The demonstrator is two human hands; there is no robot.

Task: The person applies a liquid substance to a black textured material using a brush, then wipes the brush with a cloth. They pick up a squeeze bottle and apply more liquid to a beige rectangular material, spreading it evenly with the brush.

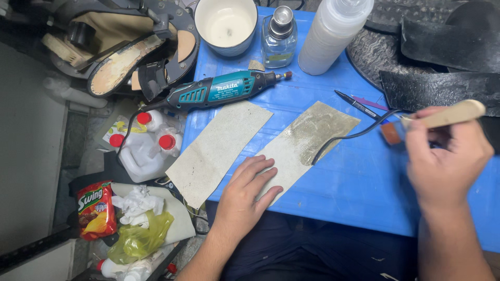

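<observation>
Left hand (246, 191): spread flat, pinning grey sheet (302, 139) steady on blue surface (354, 182). Right hand (447, 156): closed around wooden-handled brush (452, 114), poised above the sheet. Rotary tool (219, 91) idle nearby.

- From my feed I only get the person's two hands and forearms, coming in from the bottom edge of the frame.
- Left hand (249, 190) sits bottom centre: bare, no glove, no ring or watch that I can spot.
- Right hand (444, 156) is at the lower right: also bare, forearm uncovered right down to the frame edge, so no sleeve visible.
- Dark navy trousers or an apron show at the bottom centre, between the arms.
</observation>
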